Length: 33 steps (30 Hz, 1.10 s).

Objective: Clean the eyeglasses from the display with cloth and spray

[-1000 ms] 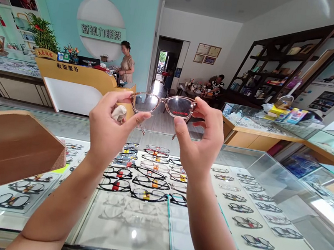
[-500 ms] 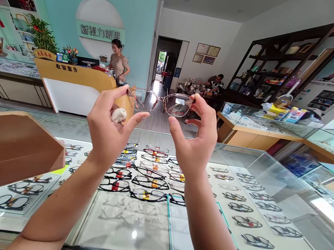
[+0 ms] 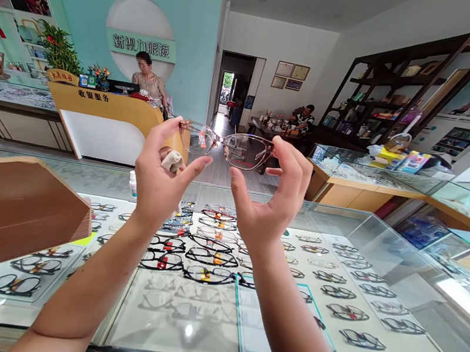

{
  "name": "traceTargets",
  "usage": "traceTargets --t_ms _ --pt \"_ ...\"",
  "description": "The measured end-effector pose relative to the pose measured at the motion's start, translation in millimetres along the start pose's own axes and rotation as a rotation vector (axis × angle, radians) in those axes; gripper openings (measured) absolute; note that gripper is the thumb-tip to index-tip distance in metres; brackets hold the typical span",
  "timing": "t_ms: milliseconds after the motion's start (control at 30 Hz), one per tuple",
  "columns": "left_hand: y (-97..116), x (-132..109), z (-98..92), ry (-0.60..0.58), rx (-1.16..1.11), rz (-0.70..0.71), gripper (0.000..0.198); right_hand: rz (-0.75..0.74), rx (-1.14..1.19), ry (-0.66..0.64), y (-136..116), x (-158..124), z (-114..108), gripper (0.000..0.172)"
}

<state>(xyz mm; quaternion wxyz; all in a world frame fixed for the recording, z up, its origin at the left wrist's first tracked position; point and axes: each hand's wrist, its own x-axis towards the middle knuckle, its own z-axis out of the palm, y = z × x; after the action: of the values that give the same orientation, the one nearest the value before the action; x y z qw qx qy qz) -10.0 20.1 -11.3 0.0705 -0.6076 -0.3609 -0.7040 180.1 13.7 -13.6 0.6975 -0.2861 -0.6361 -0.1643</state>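
Observation:
A pair of eyeglasses (image 3: 219, 140) with a thin, light frame is held up level above the glass counter, between both hands. My left hand (image 3: 164, 171) pinches its left end with the fingertips, thumb stretched out below the lens. A crumpled whitish cloth (image 3: 172, 161) is tucked in the same palm, and a strip of it hangs below. My right hand (image 3: 275, 191) grips the other end of the glasses between its fingers, its thumb lying under the right lens. Through the clear lenses the shop floor shows.
Rows of spectacle frames (image 3: 211, 257) lie inside the glass display counter (image 3: 173, 339). On the left a brown wooden board (image 3: 33, 209) juts over it. A small white bottle (image 3: 132, 183) stands behind my left wrist. One person (image 3: 151, 84) is behind the yellow-fronted desk (image 3: 106, 114); another sits farther back.
The glasses have turned slightly, and both hands have shifted a little. The white bottle now shows beside my left wrist. The person behind the desk has moved left and bent lower.

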Motion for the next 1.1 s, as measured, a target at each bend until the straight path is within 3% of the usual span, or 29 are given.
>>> traceTargets --t_ms 133,267,533,867,1100 --pt "-1.4 -0.8 0.6 0.001 -0.044 -0.031 0.078 0.007 -0.008 0.000 1.7 -0.5 1.4 0.063" --pt "-2.7 -1.9 2.6 0.051 -0.051 0.028 0.077 0.010 0.069 -0.004 2.2 -0.9 3.3 0.062" --pt "-2.1 -5.2 3.2 0.187 0.080 0.122 0.077 0.175 0.225 -0.076 0.4 -2.1 3.2 0.057" --pt "-5.7 -7.8 5.8 0.160 0.038 0.124 0.080 0.361 0.440 0.020 4.0 7.5 -2.0 0.029" --pt "-11.3 -9.7 6.9 0.174 0.036 0.198 0.082 0.426 0.468 0.061 4.3 10.5 -1.3 0.027"
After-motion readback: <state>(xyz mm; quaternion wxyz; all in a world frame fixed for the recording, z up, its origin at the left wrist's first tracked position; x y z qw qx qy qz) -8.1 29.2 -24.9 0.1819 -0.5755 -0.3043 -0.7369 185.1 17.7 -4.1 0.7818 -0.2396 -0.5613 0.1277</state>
